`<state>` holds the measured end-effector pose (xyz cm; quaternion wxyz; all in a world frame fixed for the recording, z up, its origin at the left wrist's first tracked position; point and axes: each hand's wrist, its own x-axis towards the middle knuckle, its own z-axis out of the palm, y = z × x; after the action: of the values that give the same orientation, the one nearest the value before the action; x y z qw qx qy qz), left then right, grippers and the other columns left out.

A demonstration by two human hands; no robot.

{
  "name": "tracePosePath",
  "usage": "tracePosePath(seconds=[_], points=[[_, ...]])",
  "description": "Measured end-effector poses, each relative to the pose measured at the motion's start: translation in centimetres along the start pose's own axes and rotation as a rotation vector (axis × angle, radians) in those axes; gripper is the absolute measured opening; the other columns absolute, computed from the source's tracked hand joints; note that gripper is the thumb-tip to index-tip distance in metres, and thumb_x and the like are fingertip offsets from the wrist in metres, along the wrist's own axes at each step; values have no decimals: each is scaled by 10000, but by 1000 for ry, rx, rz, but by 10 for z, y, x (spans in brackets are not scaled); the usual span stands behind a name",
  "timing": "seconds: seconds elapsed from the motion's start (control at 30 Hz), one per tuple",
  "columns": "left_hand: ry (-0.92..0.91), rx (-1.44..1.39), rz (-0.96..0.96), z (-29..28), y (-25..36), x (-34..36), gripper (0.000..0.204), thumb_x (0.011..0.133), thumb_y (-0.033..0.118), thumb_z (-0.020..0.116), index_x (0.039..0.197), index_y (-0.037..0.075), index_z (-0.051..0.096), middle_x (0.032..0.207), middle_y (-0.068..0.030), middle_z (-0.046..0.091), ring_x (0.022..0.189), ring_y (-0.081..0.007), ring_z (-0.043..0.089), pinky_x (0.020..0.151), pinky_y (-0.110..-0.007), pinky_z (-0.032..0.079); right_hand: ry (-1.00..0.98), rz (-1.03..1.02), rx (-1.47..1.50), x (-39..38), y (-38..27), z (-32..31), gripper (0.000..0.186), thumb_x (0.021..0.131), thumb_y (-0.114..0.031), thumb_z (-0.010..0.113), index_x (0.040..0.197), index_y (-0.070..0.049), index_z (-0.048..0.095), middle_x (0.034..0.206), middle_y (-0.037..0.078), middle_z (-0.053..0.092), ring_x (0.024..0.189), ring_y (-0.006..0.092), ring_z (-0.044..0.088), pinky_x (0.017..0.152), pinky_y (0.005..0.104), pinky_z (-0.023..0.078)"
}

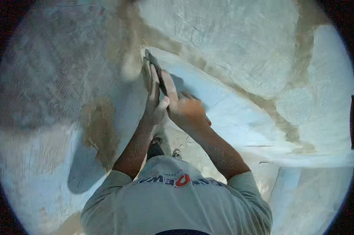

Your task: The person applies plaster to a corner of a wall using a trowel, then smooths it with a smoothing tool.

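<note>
Pale wall surface (232, 43): it fills the upper right, behind and beyond the hands.
Darker wall surface (55, 70): at upper left; how the two surfaces join, I cannot tell exactly.
Brown band (259, 102): bare-looking strip, it goes slanting to the right of the hands, apart from them.
Brown patch (100, 129): to the left of the left forearm.
Right hand (186, 109): curled around the rear of the tool, one finger laid forward along it.
Left hand (156, 103): fingers straight and close together beside the tool's left side, thumb apart; how hard it presses, I cannot tell.
Dark flat tool (156, 65): between both hands, so neither is clearly nearer; its long axis runs away from the person, leaning to the left, with the tip beside the wall; contact there is unclear.
Red piece (209, 123): small, at the right hand's outer edge; perhaps a handle end.
</note>
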<state>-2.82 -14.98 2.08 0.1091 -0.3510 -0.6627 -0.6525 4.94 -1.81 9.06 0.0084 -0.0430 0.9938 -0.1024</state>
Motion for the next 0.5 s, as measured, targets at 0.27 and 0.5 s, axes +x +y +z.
tracePosePath(seconds=[0.27,0.5], points=[[-321,-51,87,68,50,-20,1136,952,542,627,1614,-4,-117,1661,-309,-175,1558,-438,-123,1258,-525,62,278,152,89,-98,28,-18,715,959,-237,606,1550,-39,257,887,241,727,782,447,716,660,518,579],[-308,-59,124,74,47,-22,1139,963,616,583,1616,13,-129,1647,-318,-210,1546,-462,-148,1253,-551,48,305,180,64,-104,33,-18,884,921,-231,677,1598,-37,143,847,215,733,736,402,728,611,481,579]])
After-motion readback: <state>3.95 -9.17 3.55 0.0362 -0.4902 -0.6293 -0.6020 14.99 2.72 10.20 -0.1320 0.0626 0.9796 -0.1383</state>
